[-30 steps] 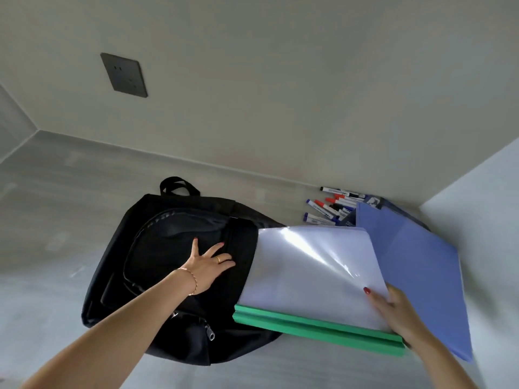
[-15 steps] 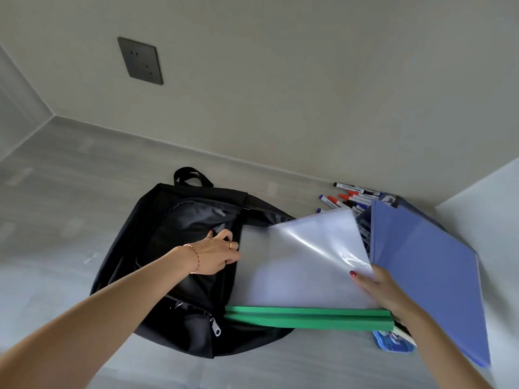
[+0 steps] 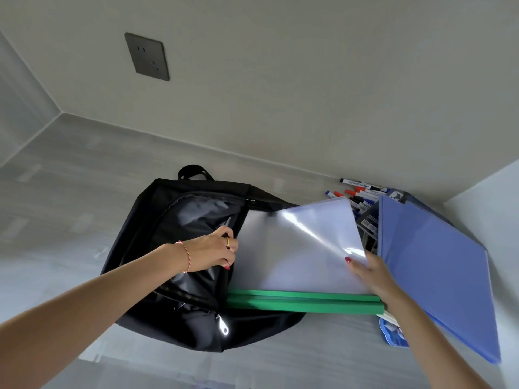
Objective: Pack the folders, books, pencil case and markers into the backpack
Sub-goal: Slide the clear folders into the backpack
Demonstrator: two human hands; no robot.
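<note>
Left hand [image 3: 209,252], centre frame: fingers curled, pinching edge of black backpack [image 3: 179,276] opening. Right hand [image 3: 372,277], lower right: thumb on top, gripping corner of clear folders with green spines [image 3: 303,303]; folders' left end inside backpack mouth. Backpack lies flat on grey worktop [image 3: 70,192], centre. Blue folder [image 3: 432,265] at right edge, leaning. Blue printed item [image 3: 393,335] below it, partly hidden. Markers [image 3: 359,193] farther back, upper right, near wall. Wall socket [image 3: 147,56] upper left.

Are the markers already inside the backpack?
No: the markers lie loose on the floor by the wall, beyond the blue folder and apart from the black backpack.
</note>
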